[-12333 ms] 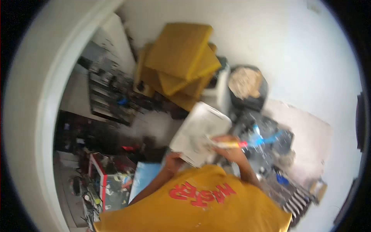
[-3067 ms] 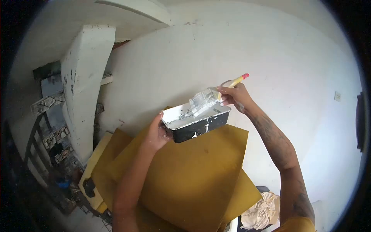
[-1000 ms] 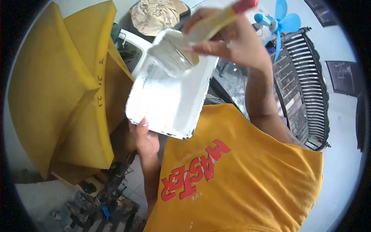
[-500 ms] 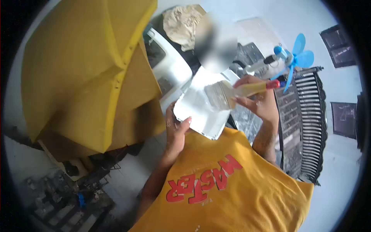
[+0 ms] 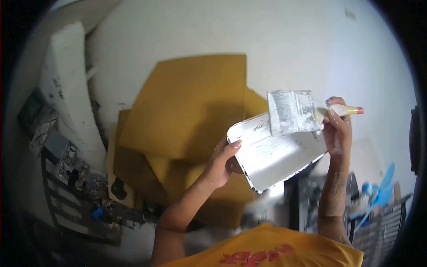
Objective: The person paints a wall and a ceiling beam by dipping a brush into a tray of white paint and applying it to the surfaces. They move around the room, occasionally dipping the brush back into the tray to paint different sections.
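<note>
A white tray (image 5: 250,167) with wet white paint in it is held out in front of me. Its left edge is gripped by my left hand (image 5: 221,167), the thumb over the rim and the fingers underneath. In my right hand (image 5: 339,131) is a wide paintbrush (image 5: 291,112), its bristle end coated in white paint. The fingers are closed round the brush's handle, whose yellow and red end sticks out to the right. The brush head overlaps the tray's far edge in this view.
Large yellow-brown panels (image 5: 195,102) stand just beyond the tray, before a white wall (image 5: 289,49). A blue fan (image 5: 380,193) sits at the lower right. On the left are a white slab (image 5: 66,84) and a dark slatted frame (image 5: 66,222) among clutter.
My view has swung from the fan side toward the wall and yellow panels. Both hands are now farther out from my body, and the brush head has lifted from inside the tray to its far edge.
</note>
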The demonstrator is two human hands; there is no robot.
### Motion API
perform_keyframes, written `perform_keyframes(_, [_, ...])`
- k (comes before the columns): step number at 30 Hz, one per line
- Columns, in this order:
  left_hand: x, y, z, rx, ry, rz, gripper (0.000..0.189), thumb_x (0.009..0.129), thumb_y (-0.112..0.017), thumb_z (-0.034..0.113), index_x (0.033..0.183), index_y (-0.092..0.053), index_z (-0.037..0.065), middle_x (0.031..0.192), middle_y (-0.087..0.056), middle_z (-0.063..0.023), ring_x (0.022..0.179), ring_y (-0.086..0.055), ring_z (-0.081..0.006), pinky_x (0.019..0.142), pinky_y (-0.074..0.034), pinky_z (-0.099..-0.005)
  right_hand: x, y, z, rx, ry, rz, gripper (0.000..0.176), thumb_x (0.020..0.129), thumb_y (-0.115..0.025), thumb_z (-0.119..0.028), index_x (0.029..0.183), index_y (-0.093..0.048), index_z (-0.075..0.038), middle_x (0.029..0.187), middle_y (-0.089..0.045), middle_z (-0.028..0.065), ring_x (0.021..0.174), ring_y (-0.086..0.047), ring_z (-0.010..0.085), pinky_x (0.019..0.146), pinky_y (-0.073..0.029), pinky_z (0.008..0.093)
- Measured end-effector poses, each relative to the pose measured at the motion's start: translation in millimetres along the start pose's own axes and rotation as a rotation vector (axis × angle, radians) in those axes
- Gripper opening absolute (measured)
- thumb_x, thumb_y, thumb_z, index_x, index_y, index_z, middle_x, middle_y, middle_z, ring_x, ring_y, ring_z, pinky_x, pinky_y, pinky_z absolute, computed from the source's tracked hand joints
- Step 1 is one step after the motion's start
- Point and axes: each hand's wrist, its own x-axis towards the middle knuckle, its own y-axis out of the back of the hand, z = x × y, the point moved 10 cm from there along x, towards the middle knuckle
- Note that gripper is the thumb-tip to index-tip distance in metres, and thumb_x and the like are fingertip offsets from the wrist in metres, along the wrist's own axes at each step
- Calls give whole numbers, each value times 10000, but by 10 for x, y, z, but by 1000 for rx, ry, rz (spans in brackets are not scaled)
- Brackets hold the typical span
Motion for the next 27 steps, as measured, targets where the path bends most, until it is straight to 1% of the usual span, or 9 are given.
perform_keyframes(1, [142, 139, 86, -8, 24, 68, 539, 818, -547, 392, 1222, -462, 45, 1107, -577, -98, 1001, -567, -210, 834, -469, -367, 283, -129, 22, 81, -28, -71, 272, 810, -591, -154, 1016, -484, -12, 769, -523, 53, 647, -566, 106, 545, -537, 233])
perform_keyframes(4, [618, 356, 577, 14, -41, 83, 545, 823, -528, 427, 1218, -465, 56, 1104, -580, -96, 1017, -562, -219, 835, -473, -389, 1057, -541, 38, 230, -83, -246, 289, 853, -557, -222, 1042, -494, -14, 762, -537, 61, 673, -578, 131, 609, -560, 272])
perform_keyframes(7, [1009, 693, 1150, 23, -116, 139, 492, 816, -548, 425, 1149, -497, 67, 965, -593, -63, 773, -585, -141, 506, -442, -253, 1847, -1055, -4, 244, -59, -376, 319, 864, -528, -268, 1050, -512, -10, 808, -574, 99, 724, -610, 179, 678, -570, 325])
perform_keyframes(10, [1247, 1183, 1655, 1, -164, 154, 466, 811, -555, 438, 1102, -524, 77, 924, -598, -51, 690, -541, -118, 451, -326, -232, 2539, -1785, -69, 162, -31, -516, 309, 862, -516, -253, 1051, -511, -8, 859, -591, 120, 753, -616, 190, 711, -565, 343])
perform_keyframes(11, [1410, 1090, 1404, -1, -196, 196, 436, 811, -554, 438, 1080, -528, 96, 908, -592, -48, 636, -505, -117, 437, -293, -241, 2535, -1445, -110, 192, -33, -552, 312, 865, -488, -233, 1067, -498, 4, 913, -588, 151, 759, -615, 220, 739, -557, 358])
perform_keyframes(12, [1461, 1021, 1309, 2, -218, 208, 419, 813, -552, 436, 1076, -528, 111, 913, -593, -37, 655, -512, -123, 445, -297, -243, 2522, -1328, -192, 209, -49, -583, 314, 868, -478, -232, 1070, -493, 8, 927, -582, 160, 759, -615, 230, 742, -555, 360])
perform_keyframes(16, [1388, 1016, 1318, 1, -274, 250, 362, 814, -558, 419, 1056, -531, 152, 914, -587, -10, 714, -520, -140, 499, -322, -264, 2443, -1427, -137, 165, -131, -645, 312, 859, -427, -204, 1065, -481, 24, 957, -560, 182, 760, -616, 268, 750, -546, 361])
perform_keyframes(20, [1447, 1270, 1417, 82, -263, 297, 377, 821, -545, 428, 1072, -523, 148, 905, -581, -8, 708, -509, -135, 501, -333, -264, 2719, -1554, 497, -7, -193, -676, 311, 834, -415, -187, 1039, -503, 30, 918, -566, 171, 741, -623, 266, 749, -542, 373])
perform_keyframes(27, [1419, 1170, 1467, 143, -355, 202, 407, 794, -569, 447, 1053, -534, 135, 859, -592, -8, 645, -498, -123, 493, -310, -251, 2427, -1294, 433, 41, -167, -670, 329, 854, -415, -163, 1070, -490, 72, 915, -569, 227, 753, -636, 291, 767, -549, 387])
